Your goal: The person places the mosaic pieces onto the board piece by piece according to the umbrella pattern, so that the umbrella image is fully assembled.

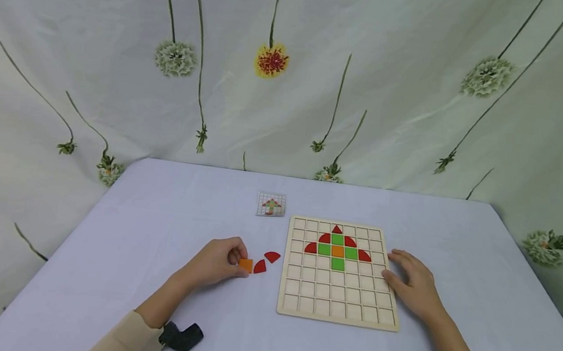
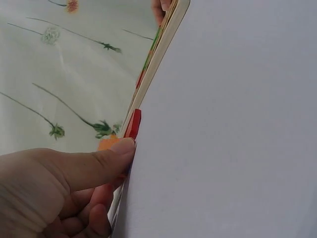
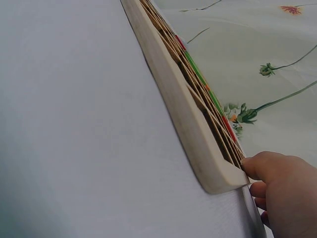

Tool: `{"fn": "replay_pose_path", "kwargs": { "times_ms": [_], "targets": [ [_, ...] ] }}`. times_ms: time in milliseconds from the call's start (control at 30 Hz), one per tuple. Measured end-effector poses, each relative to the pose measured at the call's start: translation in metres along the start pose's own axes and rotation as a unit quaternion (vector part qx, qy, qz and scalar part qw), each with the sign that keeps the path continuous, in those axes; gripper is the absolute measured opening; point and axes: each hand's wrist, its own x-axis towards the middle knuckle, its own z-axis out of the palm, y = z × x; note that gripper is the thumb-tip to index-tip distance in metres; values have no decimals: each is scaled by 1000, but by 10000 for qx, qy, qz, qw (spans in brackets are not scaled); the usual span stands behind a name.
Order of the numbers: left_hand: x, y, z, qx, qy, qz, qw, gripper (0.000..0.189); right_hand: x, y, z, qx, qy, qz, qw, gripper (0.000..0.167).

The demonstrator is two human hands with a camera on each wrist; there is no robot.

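My left hand (image 1: 215, 262) pinches an orange square tile (image 1: 247, 265) between thumb and fingers, low over the table left of the board. Right beside that tile lie two loose red quarter-round tiles (image 1: 260, 266). The wooden grid board (image 1: 322, 291) lies flat and bears a pattern of red tiles (image 1: 325, 238), green square tiles (image 1: 337, 264) and one orange square (image 1: 338, 251) in its middle. At the board's right edge rests my right hand (image 1: 417, 286), its fingers relaxed and the thumb (image 3: 262, 166) touching the rim.
A small picture card (image 1: 271, 204) with a similar coloured pattern on a grid lies behind the board, to its left. A white cloth covers the table (image 1: 179, 192). Behind it hangs a flower-printed curtain (image 1: 403, 85). Each wrist wears a dark device (image 1: 181, 337).
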Motion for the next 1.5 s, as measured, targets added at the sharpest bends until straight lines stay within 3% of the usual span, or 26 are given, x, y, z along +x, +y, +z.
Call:
{"fn": "replay_pose_path", "kwargs": {
  "times_ms": [300, 533, 933, 1133, 1500],
  "targets": [
    [3, -4, -9, -521, -96, 33, 9986, 9, 0, -1, 0, -23, -25, 47, 10000, 46],
    [8, 6, -11, -812, -158, 6, 9966, 6, 1, -2, 1, -38, 5, 49, 10000, 46],
    [24, 37, 13, -1058, -803, 397, 9903, 5, 1, 2, 1, 54, -3, 19, 10000, 46],
    [33, 51, 25, -865, -863, 611, 9906, 5, 0, 2, 1, 43, 11, -15, 10000, 45],
    [43, 75, 41, -981, -896, 790, 9880, 4, 0, 1, 1, 18, 9, 10, 10000, 46]
  ]
}}
